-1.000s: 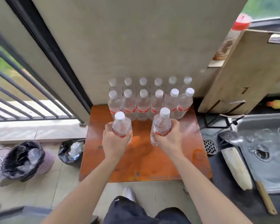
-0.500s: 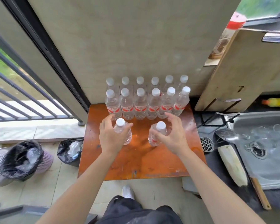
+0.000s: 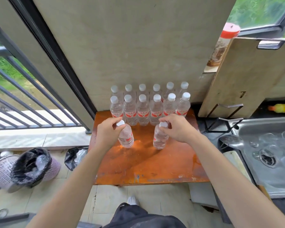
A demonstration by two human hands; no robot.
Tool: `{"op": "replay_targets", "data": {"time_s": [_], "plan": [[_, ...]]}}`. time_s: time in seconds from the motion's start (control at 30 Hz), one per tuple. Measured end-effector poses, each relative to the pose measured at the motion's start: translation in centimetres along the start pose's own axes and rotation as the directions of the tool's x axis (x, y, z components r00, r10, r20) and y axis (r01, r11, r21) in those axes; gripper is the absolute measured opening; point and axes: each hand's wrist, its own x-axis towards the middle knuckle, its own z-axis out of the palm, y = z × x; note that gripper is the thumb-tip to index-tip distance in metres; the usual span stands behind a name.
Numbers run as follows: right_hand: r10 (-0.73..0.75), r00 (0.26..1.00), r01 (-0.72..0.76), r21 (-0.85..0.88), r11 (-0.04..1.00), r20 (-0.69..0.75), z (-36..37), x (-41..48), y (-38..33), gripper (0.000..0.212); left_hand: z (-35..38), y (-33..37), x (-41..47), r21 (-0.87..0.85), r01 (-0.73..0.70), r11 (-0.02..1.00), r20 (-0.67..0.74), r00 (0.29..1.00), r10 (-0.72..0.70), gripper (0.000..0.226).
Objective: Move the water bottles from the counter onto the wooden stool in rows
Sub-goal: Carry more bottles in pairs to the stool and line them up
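Two rows of several clear water bottles with white caps and red labels stand at the back of the orange wooden stool, against the wall. In front of them stand two more bottles, apart from each other. My left hand pinches the cap of the left bottle. My right hand pinches the cap of the right bottle. Both bottles rest upright on the stool top.
A steel sink with glasses in it lies to the right, with a ladle at its edge. A wooden board leans on the wall at back right. A bin with a black liner stands on the floor at left, near railings.
Both bottles went from held in my fists above the stool to standing on it. My hands loosened, then moved up to pinch the caps.
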Motion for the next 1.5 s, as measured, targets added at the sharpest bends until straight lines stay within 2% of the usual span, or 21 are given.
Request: {"op": "replay_targets", "data": {"time_s": [0.1, 0.17, 0.3, 0.4, 0.43, 0.57, 0.73, 0.9, 1.33, 1.5], "plan": [[0.041, 0.999, -0.041, -0.007, 0.999, -0.003, -0.6, 0.0, 0.0, 0.037, -0.6, -0.3, 0.4, 0.027, 0.011, 1.000, 0.043, 0.999, -0.013, 0.037], [0.068, 0.995, -0.073, -0.055, 0.996, -0.075, -0.2, -0.2, -0.2, 0.015, -0.3, -0.4, 0.1, 0.074, -0.003, 0.997, 0.014, 1.000, 0.002, 0.038], [0.140, 0.975, -0.138, 0.021, 0.990, -0.174, 1.0, -0.2, -0.7, 0.022, 0.6, 0.4, -0.7, 0.057, 0.079, 0.995, -0.069, 0.995, -0.075, 0.042], [0.081, 0.989, -0.087, -0.040, 0.995, -0.126, 1.0, 0.7, -1.3, 0.021, 0.7, 1.0, -0.4, 0.071, 0.071, 0.995, -0.076, 0.995, -0.066, 0.034], [0.064, 0.993, -0.071, -0.068, 0.995, -0.100, 0.8, 1.2, -1.6, 0.015, 0.5, 0.9, 0.2, 0.063, 0.065, 0.996, -0.075, 0.995, -0.060, 0.034], [0.009, 0.999, -0.013, -0.131, 0.991, -0.035, -0.5, 3.6, -2.9, 0.037, -1.0, 0.0, 3.3, 0.047, 0.102, 0.994, -0.029, 0.995, -0.100, 0.043], [-0.076, 0.994, 0.085, -0.131, 0.988, 0.075, -1.0, 6.4, -4.5, 0.040, -1.9, 0.1, 6.3, 0.030, 0.041, 0.999, 0.052, 0.998, -0.042, 0.048], [-0.075, 0.991, 0.086, -0.095, 0.992, 0.109, -0.8, 8.9, -5.4, 0.040, -1.0, 0.5, 7.9, 0.003, 0.001, 1.000, 0.111, 0.994, -0.001, 0.048], [-0.024, 0.992, 0.040, -0.134, 0.990, 0.121, 0.4, 10.0, -5.6, 0.052, 0.8, 0.4, 7.5, -0.077, 0.012, 0.997, 0.117, 0.993, -0.003, 0.034], [-0.047, 0.998, 0.050, -0.067, 0.996, 0.041, 1.0, 9.2, -5.1, 0.051, 1.5, 0.6, 6.4, -0.143, 0.053, 0.988, 0.067, 0.997, -0.043, 0.036]]}}
